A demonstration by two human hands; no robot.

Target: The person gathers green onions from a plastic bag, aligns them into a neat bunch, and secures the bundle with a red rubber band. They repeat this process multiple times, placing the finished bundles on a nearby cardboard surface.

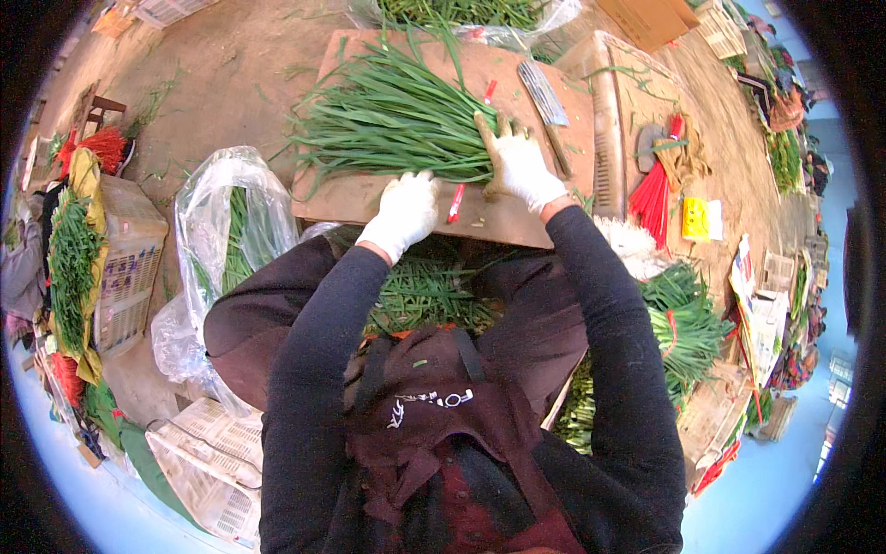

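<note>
Head view: red strip (456, 202) part-hidden
Greens (397, 115): long, crossing board's (503, 217) left edge
Left hand (404, 212): hold unclear
Right hand (520, 166): spread wide

Bright, soft light covers my board (484, 219), its source out of view. My gloves (520, 166) look nearly washed out, while my sleeves (604, 277) sink into dark, grainy black. Pale glare streaks the plastic bag (196, 217); shadow dims the gap between my knees. The leaves (397, 125) look fairly sharp, but crates (129, 263) near the rim bend and soften, and black fills the corners.
</note>
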